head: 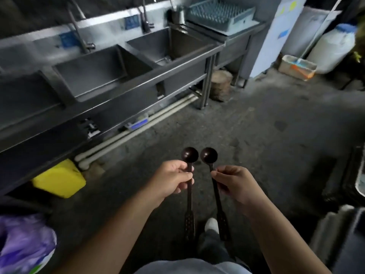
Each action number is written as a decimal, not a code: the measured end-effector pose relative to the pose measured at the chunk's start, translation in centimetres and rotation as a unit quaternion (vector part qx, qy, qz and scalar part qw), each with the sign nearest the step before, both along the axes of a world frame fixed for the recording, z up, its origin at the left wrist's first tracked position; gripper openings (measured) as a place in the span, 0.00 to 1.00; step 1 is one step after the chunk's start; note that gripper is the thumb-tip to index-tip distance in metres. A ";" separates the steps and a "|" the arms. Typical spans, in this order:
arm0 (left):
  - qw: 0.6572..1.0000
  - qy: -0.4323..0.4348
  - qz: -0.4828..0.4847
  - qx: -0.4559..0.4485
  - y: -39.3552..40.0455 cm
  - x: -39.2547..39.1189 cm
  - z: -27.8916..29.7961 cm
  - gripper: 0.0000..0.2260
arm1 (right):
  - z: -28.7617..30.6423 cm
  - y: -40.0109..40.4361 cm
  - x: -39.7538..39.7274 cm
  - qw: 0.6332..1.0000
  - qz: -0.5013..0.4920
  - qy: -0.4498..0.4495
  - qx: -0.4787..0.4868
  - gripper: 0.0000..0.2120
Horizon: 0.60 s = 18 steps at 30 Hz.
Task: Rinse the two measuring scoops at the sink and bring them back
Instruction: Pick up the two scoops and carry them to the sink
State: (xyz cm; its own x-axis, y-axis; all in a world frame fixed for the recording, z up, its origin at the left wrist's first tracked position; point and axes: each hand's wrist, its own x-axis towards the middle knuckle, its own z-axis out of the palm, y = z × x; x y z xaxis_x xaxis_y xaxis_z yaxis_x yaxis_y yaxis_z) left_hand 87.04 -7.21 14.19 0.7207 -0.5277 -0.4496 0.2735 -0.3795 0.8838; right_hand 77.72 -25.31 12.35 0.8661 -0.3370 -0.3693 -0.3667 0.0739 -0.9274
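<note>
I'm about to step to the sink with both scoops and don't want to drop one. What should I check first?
1. Left hand pinching the left scoop by its handle: ok.
2. Right hand pinching the right scoop by its handle: ok.
3. Scoop bowls apart, not knocking: ok, a narrow gap.
4. Floor clear towards the sink: ok.
5. Basin empty: ok, as far as it shows.
6. Faucet running: cannot tell, too blurred.
</note>
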 end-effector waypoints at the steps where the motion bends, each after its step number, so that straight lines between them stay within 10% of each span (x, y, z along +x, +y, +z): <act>1: 1.000 -0.004 0.021 0.002 -0.7 1.5 0.1 0.05 | 0.0 -1.3 2.2 1.000 0.018 -0.003 -0.004 0.09; 18: 0.959 0.005 0.284 -0.023 -8.5 26.6 -0.6 0.03 | 0.9 -10.8 36.0 0.975 0.217 0.030 0.031 0.10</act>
